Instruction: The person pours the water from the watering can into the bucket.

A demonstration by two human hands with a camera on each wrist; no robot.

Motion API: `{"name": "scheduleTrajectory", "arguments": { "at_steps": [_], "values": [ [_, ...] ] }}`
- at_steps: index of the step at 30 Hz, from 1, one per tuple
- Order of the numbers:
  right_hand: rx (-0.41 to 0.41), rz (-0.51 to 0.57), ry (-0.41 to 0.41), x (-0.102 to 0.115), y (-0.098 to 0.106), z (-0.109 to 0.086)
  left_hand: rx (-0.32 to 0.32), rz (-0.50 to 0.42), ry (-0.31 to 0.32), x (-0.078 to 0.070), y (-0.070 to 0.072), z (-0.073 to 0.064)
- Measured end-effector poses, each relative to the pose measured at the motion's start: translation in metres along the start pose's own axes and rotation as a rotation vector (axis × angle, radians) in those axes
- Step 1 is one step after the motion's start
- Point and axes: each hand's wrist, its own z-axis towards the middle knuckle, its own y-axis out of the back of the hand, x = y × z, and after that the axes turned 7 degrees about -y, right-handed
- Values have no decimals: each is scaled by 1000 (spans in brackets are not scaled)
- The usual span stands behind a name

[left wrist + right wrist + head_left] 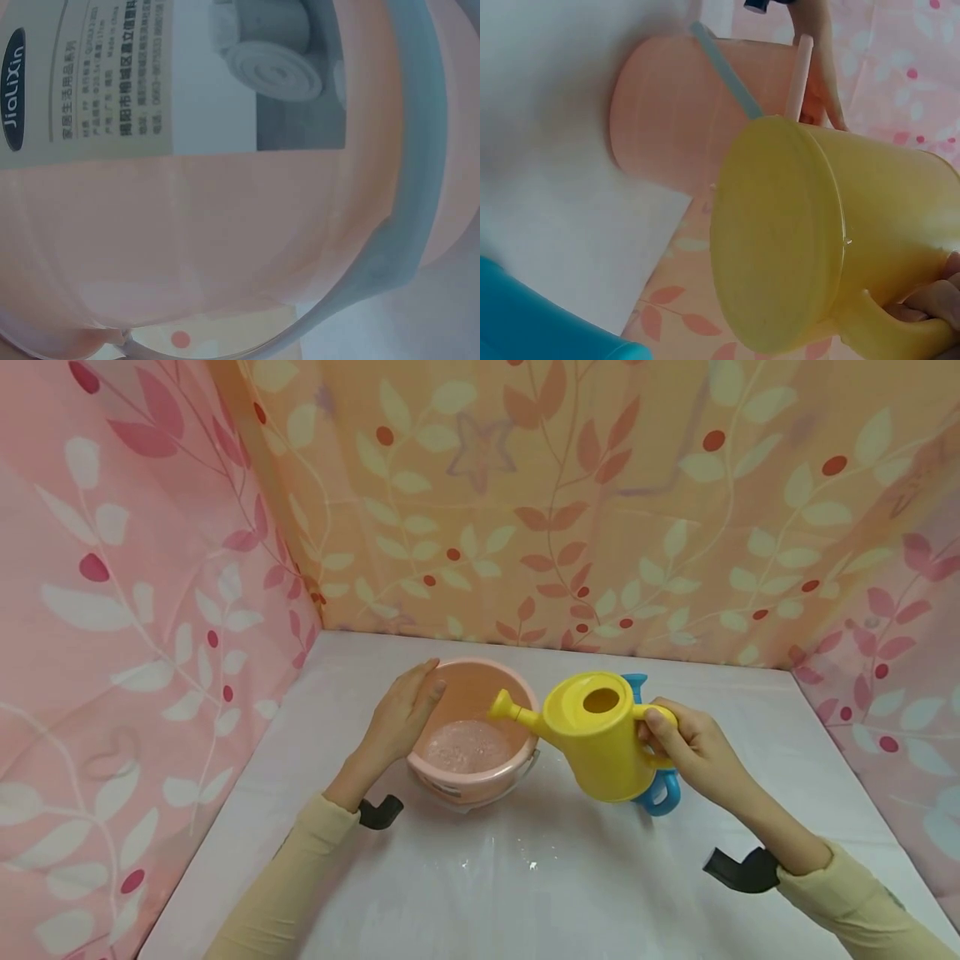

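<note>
A yellow watering can [600,743] is held in the air by my right hand [693,747], whose fingers curl round its handle. Its spout reaches over the right side of a pink bucket [465,792], the can tipped slightly toward it. Water [467,747] with a bubbly surface lies in the bucket. My left hand [405,710] is at the bucket's left rim, fingers extended. In the left wrist view the bucket's label [112,82] and grey-blue handle [420,150] fill the picture. The right wrist view shows the can's round base [776,236].
Behind the yellow can stands a blue watering can [660,793], partly hidden. Water drops [532,865] dot the white tabletop [570,902] in front of the bucket. Patterned cloth [480,510] closes off the back and both sides.
</note>
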Motion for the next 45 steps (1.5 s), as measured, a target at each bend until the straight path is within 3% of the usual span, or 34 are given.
{"name": "scheduleTrajectory", "arguments": {
  "at_steps": [45],
  "values": [
    [21, -52, 40, 17, -1, 15, -6, 2, -4, -1, 1, -1]
  ]
}}
